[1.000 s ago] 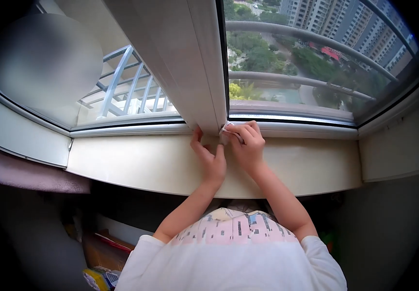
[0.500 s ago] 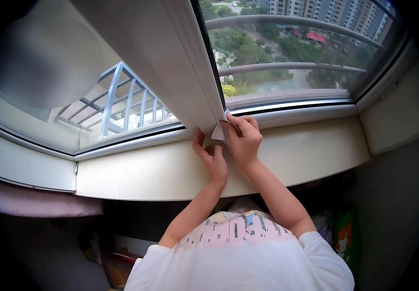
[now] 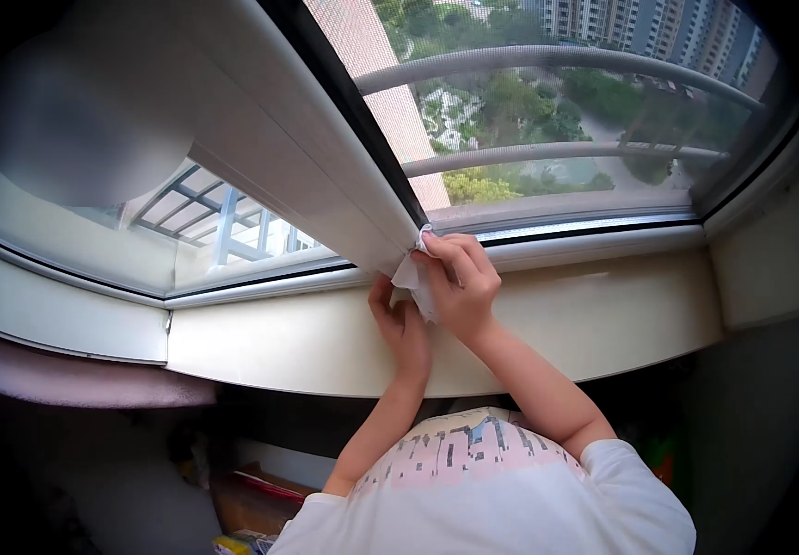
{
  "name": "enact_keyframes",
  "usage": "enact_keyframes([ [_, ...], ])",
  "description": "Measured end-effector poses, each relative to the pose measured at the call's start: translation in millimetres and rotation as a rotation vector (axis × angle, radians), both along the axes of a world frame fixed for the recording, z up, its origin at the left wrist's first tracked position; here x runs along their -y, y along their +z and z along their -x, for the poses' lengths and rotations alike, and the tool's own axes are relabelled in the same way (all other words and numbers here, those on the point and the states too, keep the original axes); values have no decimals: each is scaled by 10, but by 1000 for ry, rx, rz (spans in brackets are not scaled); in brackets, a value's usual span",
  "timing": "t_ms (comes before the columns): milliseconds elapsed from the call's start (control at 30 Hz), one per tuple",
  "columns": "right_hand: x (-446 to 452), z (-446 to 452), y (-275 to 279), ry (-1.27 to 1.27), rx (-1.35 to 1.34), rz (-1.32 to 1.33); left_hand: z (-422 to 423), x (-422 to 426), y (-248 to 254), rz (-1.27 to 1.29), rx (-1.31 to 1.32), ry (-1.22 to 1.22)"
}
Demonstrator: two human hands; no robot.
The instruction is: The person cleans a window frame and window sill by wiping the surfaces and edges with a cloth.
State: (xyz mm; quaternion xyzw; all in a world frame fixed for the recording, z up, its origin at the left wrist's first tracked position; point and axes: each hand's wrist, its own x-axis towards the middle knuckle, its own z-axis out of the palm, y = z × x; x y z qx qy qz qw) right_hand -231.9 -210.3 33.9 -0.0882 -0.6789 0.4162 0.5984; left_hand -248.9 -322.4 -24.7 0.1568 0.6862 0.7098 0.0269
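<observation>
A crumpled white tissue (image 3: 414, 279) is pinched in my right hand (image 3: 462, 282), at the foot of the upright window frame post (image 3: 325, 176), by the black seal of the right pane. Part of the tissue hangs down between my hands. My left hand (image 3: 401, 326) is just left of it, at the base of the post, its fingers curled upward and apart from the thumb. The fingertips lie partly behind the tissue, and I see nothing held in them.
Below the frame runs a cream window sill (image 3: 547, 324). Outside the right pane (image 3: 529, 120) are curved railings, trees and tall buildings. A pink cloth (image 3: 94, 375) lies at the lower left, above a box (image 3: 256, 504) on a dark shelf.
The view has tilted, so the post leans more to the left. More of the tissue now hangs below my right fingers. My left hand stays at the base of the post.
</observation>
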Motion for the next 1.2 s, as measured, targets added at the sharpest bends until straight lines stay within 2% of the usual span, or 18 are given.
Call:
enact_keyframes([
  [67, 27, -24, -235, -13, 14, -17, -4, -34, 85, -35, 39, -18],
  [167, 25, -69, -190, 5, 122, 60, -22, -110, 98, -19, 18, 3],
  [200, 3, -65, -4, -5, 117, 63, -44, -102, 121, 10, 39, 9],
  [267, -99, 26, 447, -16, -80, -118, 22, -91, -35, 0, -16, -33],
  [300, -101, 32, 582, 4, -72, -82, 34, -81, -52, -12, -66, -61],
  [433, -35, 51, 354, -104, -92, -122, 78, -40, -236, -51, -58, -92],
  [500, 75, 17, -1, -100, -22, 6, 9, -65, 11, -36, 6, -116],
  [567, 103, 44, 43, -103, -1, 54, -17, -53, 46, -49, 69, -147],
  [600, 100, 66, 230, -125, -31, 30, -1, -31, -27, -48, 63, -157],
  [667, 63, 103, 648, -151, -72, -1, 67, -43, -192, -6, -151, -141],
  [733, 33, 143, 986, -88, -132, 23, 124, -47, -320, -24, -131, -155],
  [800, 50, 157, 889, -116, -146, -11, 118, 48, -361, -20, -97, -164],
  [867, 95, 134, 575, -224, -113, -105, 80, 11, -227, 7, -198, -194],
  [900, 149, 106, 343, -192, -60, -21, 80, -17, -210, -4, -200, -199],
  [1000, 202, 95, 376, -243, -19, -1, 67, 3, -184, -122, -62, -226],
  [1067, 131, 142, 799, -243, -45, -21, 85, 26, -159, 50, -167, -208],
  [1133, 32, 206, 1213, -160, -204, -105, 180, 22, -415, 57, -154, -194],
  [1200, 25, 214, 1305, -148, -215, -72, 186, 48, -519, 70, -132, -173],
])
